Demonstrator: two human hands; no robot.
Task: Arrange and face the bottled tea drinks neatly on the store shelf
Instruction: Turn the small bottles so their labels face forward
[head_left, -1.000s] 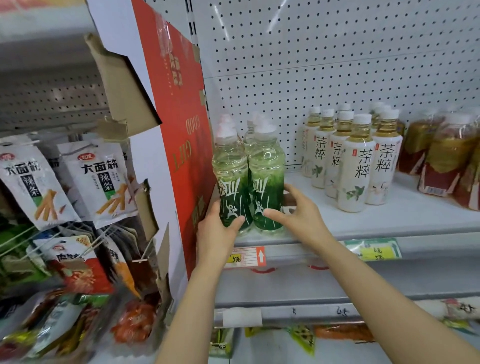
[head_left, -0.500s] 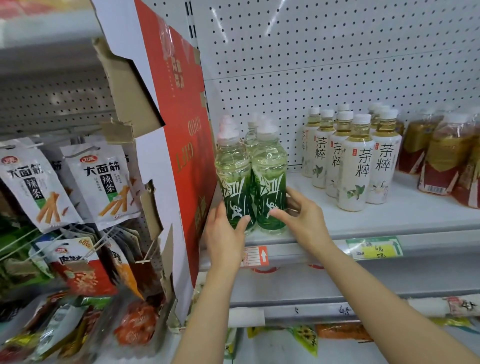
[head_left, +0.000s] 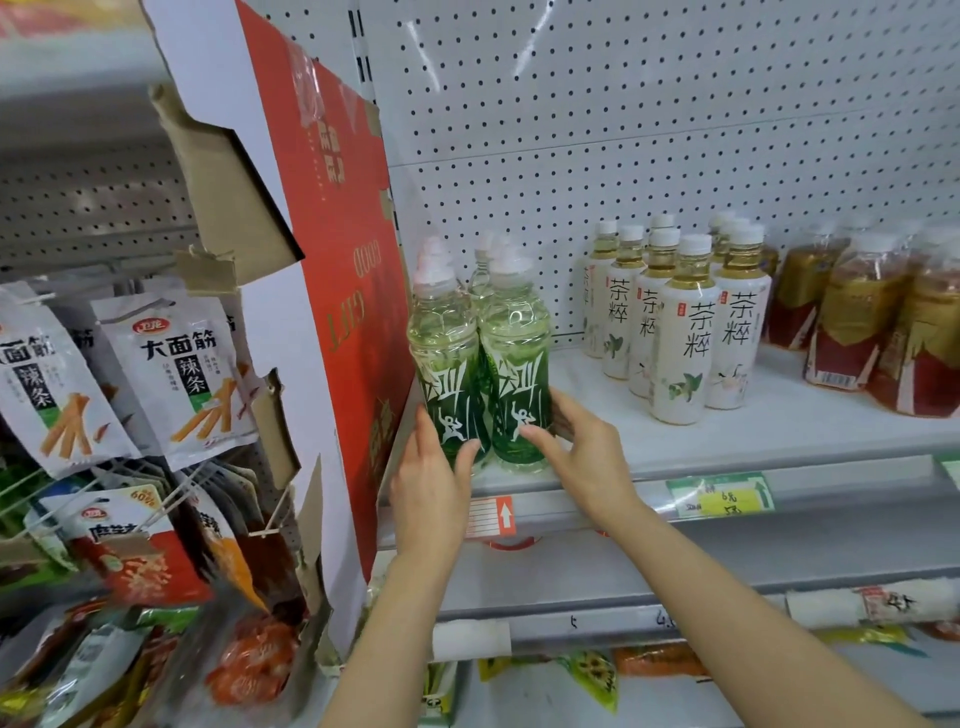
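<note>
**Two hands at the base of the green tea bottles**

The left hand (head_left: 428, 486) cups the lower part of the left green-labelled bottle (head_left: 445, 358), thumb curled across its front. The right hand (head_left: 582, 454) is at the foot of the right green-labelled bottle (head_left: 517, 358), thumb laid across the label and fingers reaching round its far right side. Both bottles are clear, ribbed plastic with pale liquid, glossy dark-green sleeves and whitish caps; they stand upright and touching at the near left end of the smooth white shelf (head_left: 779, 436), with more of the same behind them.

Right of them, apart, stands a cluster of cream-sleeved tea bottles (head_left: 680, 332) with white caps and black characters, then amber bottles with red labels (head_left: 857, 327) at the far right. A perforated white back panel (head_left: 649, 130) rises behind. A torn red-and-white cardboard sheet (head_left: 332, 291) stands just left of the shelf, and beyond it glossy snack packets (head_left: 176, 369) hang on wire hooks.
</note>
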